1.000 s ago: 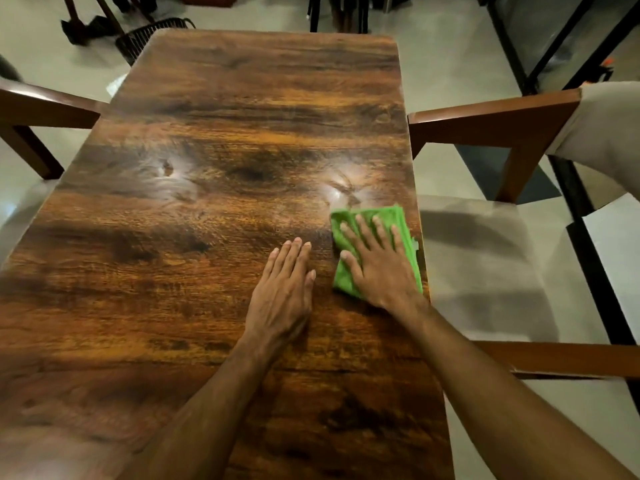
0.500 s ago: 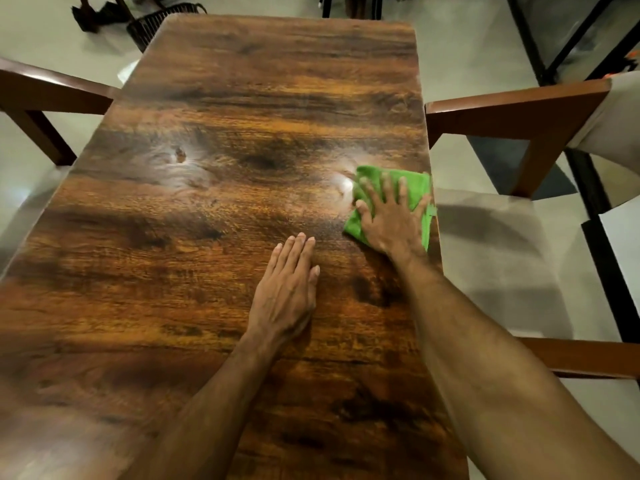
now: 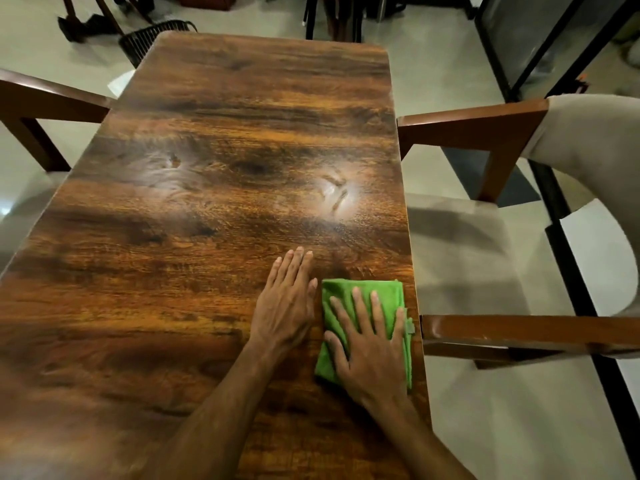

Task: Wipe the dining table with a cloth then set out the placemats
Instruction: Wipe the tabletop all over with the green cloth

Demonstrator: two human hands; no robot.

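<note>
A folded green cloth (image 3: 343, 296) lies on the dark wooden dining table (image 3: 207, 209), close to its right edge. My right hand (image 3: 372, 344) presses flat on the cloth with fingers spread and straight. Just left of it, my left hand (image 3: 287, 303) rests flat on the bare wood, fingers together, its thumb side near the cloth. Two pale smeared patches shine on the tabletop farther away. No placemats are in view.
A wooden armchair with a grey seat (image 3: 485, 258) stands tight against the table's right side. Another chair's arm (image 3: 45, 105) shows at the left. Dark chair legs (image 3: 332, 19) and a black wire basket (image 3: 152, 39) sit beyond the far end.
My right hand has pulled the cloth back toward me along the right edge after pushing it away. My left hand has stayed flat on the wood.
</note>
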